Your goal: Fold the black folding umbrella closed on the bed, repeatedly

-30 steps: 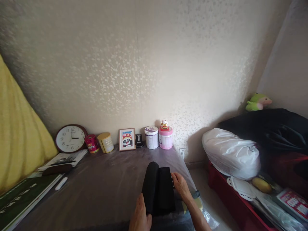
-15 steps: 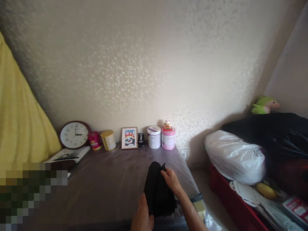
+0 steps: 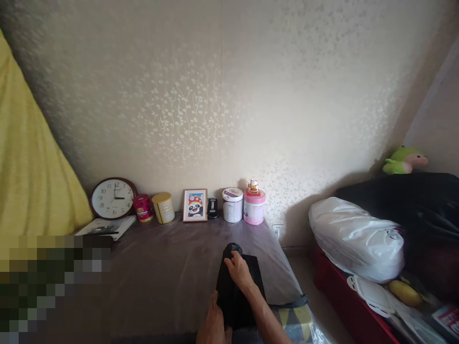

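Note:
A folded black cloth item [image 3: 231, 296] is near the front edge of the table; whether it is a garment or a bag I cannot tell. My left hand [image 3: 212, 320] grips its lower left side, with part of the fingers hidden at the near edge. Across the cloth reaches my right hand [image 3: 239, 273], its fingers bent onto the rounded far end of the fabric. A loose flap of the same black cloth shows to the right of that forearm.
Along the wall stand a clock [image 3: 114, 198], a magenta can [image 3: 143, 209], a yellow tin [image 3: 163, 208], a framed panda picture [image 3: 195, 206] and two white-labelled tubs [image 3: 233, 205]. Right of the brown-grey tabletop [image 3: 172, 267] are a white plastic bag [image 3: 353, 239] and a red box [image 3: 351, 298].
My right hand has moved left and over the cloth, from its right edge to its far end. The right flap now lies more open. My left hand stays at the left side.

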Demonstrator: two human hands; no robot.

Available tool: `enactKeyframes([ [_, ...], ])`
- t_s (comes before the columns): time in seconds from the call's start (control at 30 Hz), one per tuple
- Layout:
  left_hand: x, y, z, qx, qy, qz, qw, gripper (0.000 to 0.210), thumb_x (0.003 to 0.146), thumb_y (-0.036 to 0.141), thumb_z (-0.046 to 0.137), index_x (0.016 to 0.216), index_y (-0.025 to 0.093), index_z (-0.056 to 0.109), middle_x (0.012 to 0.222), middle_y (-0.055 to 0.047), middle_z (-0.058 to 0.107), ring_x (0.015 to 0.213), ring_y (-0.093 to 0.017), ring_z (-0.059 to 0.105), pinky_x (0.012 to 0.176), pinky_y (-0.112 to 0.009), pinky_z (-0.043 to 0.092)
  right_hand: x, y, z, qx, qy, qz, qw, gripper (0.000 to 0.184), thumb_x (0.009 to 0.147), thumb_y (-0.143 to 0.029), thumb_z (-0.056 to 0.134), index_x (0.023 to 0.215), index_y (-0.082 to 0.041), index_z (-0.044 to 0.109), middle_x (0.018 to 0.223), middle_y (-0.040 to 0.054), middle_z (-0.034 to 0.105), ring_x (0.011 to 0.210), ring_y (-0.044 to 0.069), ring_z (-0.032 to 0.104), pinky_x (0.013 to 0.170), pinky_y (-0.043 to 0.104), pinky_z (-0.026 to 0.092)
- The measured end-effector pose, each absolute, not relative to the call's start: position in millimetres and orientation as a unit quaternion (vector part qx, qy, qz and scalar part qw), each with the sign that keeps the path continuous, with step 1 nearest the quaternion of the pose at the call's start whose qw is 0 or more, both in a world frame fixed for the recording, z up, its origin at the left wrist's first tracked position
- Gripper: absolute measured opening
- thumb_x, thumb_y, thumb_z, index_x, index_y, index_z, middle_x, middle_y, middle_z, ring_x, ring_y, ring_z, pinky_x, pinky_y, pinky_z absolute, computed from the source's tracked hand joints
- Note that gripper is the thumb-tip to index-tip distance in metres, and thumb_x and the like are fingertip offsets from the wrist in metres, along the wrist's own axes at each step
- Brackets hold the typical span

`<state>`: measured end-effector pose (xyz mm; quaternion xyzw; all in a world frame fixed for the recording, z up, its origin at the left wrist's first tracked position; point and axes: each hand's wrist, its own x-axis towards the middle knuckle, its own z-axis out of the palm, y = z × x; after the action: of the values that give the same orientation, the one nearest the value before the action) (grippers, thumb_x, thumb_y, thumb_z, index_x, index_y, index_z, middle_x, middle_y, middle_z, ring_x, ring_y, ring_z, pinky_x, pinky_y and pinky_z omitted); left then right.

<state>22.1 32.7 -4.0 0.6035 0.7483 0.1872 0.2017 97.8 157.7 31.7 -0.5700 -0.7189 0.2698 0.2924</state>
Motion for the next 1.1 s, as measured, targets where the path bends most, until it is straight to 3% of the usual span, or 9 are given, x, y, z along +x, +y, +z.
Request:
enactKeyframes([
  [0.13, 17, 29, -1, 0.613, 0.747, 0.171, 0.192, 0.061, 0.062, 0.013, 0.049, 0.123, 0.007, 0.045, 0.138, -0.016, 0.040, 0.125, -0.026, 0.041, 0.109, -0.036, 0.022, 96, 154, 35, -0.556, -0.734, 0.283, 0.269, 0.022, 0.083, -0.024, 0.047, 0.100, -0.015, 0.057, 0.071, 0.0039, 0.068, 0.076, 0.018, 0.065, 0.061, 0.022, 0.039],
  [0.33, -3, 17, -5, 0.616, 0.730, 0.149, 0.256, 0.064, 0.074, 0.029, 0.043, 0.131, 0.002, 0.031, 0.135, -0.020, 0.042, 0.119, -0.024, 0.048, 0.097, -0.029, 0.038, 94, 143, 41, -0.491, -0.767, 0.324, 0.256, 0.021, 0.087, -0.023, 0.036, 0.084, -0.019, 0.056, 0.068, -0.0021, 0.070, 0.052, 0.009, 0.061, 0.057, 0.018, 0.039],
  [0.5, -8, 16, 4, 0.649, 0.717, 0.215, 0.137, 0.045, 0.080, 0.035, 0.038, 0.116, 0.010, 0.048, 0.119, -0.017, 0.054, 0.110, -0.022, 0.053, 0.094, -0.030, 0.042, 89, 136, 43, -0.507, -0.790, 0.256, 0.230, 0.020, 0.086, -0.018, 0.040, 0.081, -0.020, 0.060, 0.072, -0.0002, 0.072, 0.072, 0.014, 0.066, 0.063, 0.020, 0.039],
  [0.57, 0, 22, 5, 0.664, 0.701, 0.240, 0.100, 0.044, 0.079, 0.034, 0.040, 0.116, 0.013, 0.048, 0.127, -0.015, 0.049, 0.118, -0.023, 0.048, 0.099, -0.034, 0.039, 89, 134, 43, -0.507, -0.798, 0.238, 0.222, 0.021, 0.085, -0.018, 0.041, 0.082, -0.020, 0.061, 0.074, 0.0005, 0.072, 0.077, 0.015, 0.066, 0.066, 0.021, 0.039],
  [0.73, 19, 35, -16, 0.669, 0.676, 0.283, 0.120, 0.063, 0.073, 0.022, 0.043, 0.134, 0.008, 0.029, 0.146, -0.015, 0.026, 0.134, -0.026, 0.026, 0.109, -0.039, 0.028, 97, 129, 45, -0.470, -0.817, 0.245, 0.227, 0.023, 0.087, -0.020, 0.040, 0.087, -0.023, 0.063, 0.078, -0.0005, 0.071, 0.076, 0.013, 0.065, 0.067, 0.020, 0.040],
  [0.87, 20, 39, -35, 0.669, 0.671, 0.282, 0.153, 0.064, 0.074, 0.018, 0.040, 0.135, 0.001, 0.025, 0.146, -0.019, 0.023, 0.135, -0.026, 0.022, 0.110, -0.037, 0.024, 107, 126, 39, -0.407, -0.847, 0.192, 0.283, 0.024, 0.088, -0.024, 0.041, 0.090, -0.025, 0.065, 0.083, -0.0002, 0.070, 0.087, 0.015, 0.060, 0.079, 0.023, 0.040],
  [1.0, 19, 39, -38, 0.653, 0.686, 0.272, 0.169, 0.065, 0.074, 0.017, 0.040, 0.135, 0.001, 0.025, 0.145, -0.017, 0.025, 0.135, -0.022, 0.023, 0.111, -0.034, 0.022, 108, 135, 25, -0.378, -0.858, 0.170, 0.304, 0.026, 0.089, -0.023, 0.042, 0.089, -0.025, 0.067, 0.101, 0.0005, 0.068, 0.112, 0.017, 0.048, 0.101, 0.033, 0.027],
  [1.1, 19, 39, -33, 0.647, 0.694, 0.255, 0.188, 0.068, 0.071, 0.017, 0.042, 0.136, 0.003, 0.024, 0.146, -0.015, 0.024, 0.136, -0.020, 0.021, 0.110, -0.034, 0.022, 105, 149, 18, -0.397, -0.855, 0.162, 0.291, 0.028, 0.090, -0.023, 0.040, 0.090, -0.026, 0.067, 0.108, -0.0012, 0.066, 0.119, 0.016, 0.043, 0.106, 0.039, 0.017],
])
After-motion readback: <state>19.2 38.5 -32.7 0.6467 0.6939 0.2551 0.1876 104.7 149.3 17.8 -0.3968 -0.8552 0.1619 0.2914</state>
